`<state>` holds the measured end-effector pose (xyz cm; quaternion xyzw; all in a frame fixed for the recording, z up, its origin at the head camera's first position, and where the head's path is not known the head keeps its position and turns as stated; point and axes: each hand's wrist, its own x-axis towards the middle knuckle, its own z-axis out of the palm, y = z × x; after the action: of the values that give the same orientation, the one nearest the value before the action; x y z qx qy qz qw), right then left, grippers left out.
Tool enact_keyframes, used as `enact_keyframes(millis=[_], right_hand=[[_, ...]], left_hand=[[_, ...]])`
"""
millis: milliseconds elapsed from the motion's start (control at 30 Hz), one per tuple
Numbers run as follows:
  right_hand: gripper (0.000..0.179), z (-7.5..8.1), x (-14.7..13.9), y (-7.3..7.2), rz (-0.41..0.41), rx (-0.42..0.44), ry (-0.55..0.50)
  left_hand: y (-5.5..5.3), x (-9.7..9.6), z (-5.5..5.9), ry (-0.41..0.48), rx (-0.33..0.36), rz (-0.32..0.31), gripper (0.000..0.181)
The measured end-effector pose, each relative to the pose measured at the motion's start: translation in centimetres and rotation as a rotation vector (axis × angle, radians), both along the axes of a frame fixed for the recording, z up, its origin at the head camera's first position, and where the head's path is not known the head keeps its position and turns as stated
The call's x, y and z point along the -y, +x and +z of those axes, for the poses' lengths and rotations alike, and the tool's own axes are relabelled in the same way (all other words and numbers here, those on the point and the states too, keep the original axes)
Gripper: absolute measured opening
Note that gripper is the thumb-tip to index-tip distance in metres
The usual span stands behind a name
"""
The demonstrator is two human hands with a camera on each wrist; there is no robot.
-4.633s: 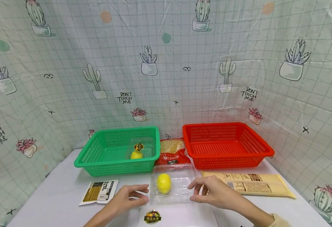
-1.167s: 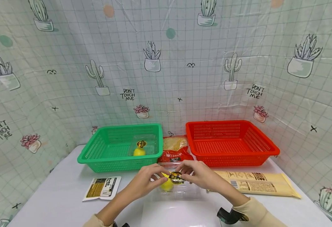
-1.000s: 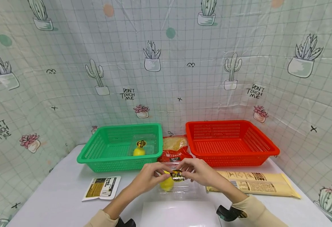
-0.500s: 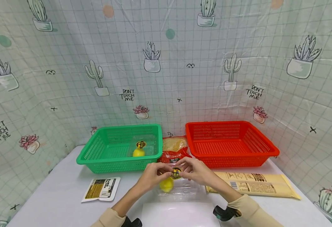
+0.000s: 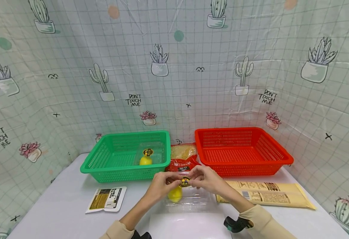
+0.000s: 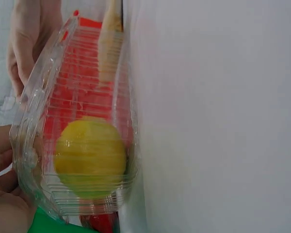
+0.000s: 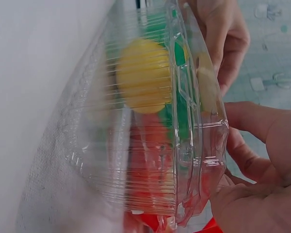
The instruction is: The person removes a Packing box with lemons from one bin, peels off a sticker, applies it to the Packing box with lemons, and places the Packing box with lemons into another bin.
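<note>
A clear plastic clamshell fruit box (image 5: 189, 200) lies on the table, its lid with a black-and-gold label (image 5: 185, 181) folded over the tray. Inside is a yellow lemon-like fruit (image 5: 175, 195), which also shows through the ribbed wall in both wrist views, as the fruit (image 6: 89, 158) and the fruit (image 7: 144, 75). My left hand (image 5: 162, 184) holds the lid left of the label with thumb and bent fingers. Just right of the label my right hand (image 5: 208, 181) does likewise. The exact finger contact on the lid's far side is hidden.
At the back left, a green basket (image 5: 123, 174) contains another clear box with a yellow fruit (image 5: 146, 160). A red basket (image 5: 243, 169) stands back right. Between them lies a red food packet (image 5: 183, 157). A small pouch (image 5: 106, 199) is left, a long beige packet (image 5: 270, 194) right.
The lid, earlier lying open toward the front, has swung over the tray and the fruit. Both hands came onto the lid from the tray's sides, then shifted slightly away from me.
</note>
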<state>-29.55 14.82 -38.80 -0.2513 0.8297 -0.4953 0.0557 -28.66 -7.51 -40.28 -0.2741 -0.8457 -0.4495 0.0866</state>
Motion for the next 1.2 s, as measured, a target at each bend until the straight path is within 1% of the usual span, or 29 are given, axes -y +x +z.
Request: enact_keyframes(millis=[167,233,500,700,867,967,1200], right_hand=[[0.023,-0.03,-0.09,-0.11,0.005,0.009,0.016],[0.023,-0.04,-0.08,-0.14,0.008,0.002,0.031],[0.017,-0.17,0.16,-0.28,-0.022,-0.049,0.112],[0.017,-0.18,0.28,-0.26,-0.037,-0.064,0.14],[0.015,-0.15,0.46,-0.25,-0.062,-0.081,0.151],[0.015,-0.14,0.61,-0.29,-0.074,-0.08,0.151],[0.015,-0.16,0.72,-0.26,-0.085,-0.083,0.156]], left_hand=[[0.0,-0.11,0.03,0.023,0.033,0.027,0.015],[0.03,-0.14,0.02,0.022,0.035,0.029,0.015],[0.13,-0.35,0.04,-0.059,-0.034,0.031,0.017],[0.18,-0.46,0.23,-0.104,-0.047,0.027,0.016],[0.16,-0.62,0.36,-0.116,-0.054,0.031,0.016],[0.19,-0.71,0.42,-0.123,-0.047,0.041,0.017],[0.06,-0.86,0.33,-0.138,-0.058,0.05,0.017]])
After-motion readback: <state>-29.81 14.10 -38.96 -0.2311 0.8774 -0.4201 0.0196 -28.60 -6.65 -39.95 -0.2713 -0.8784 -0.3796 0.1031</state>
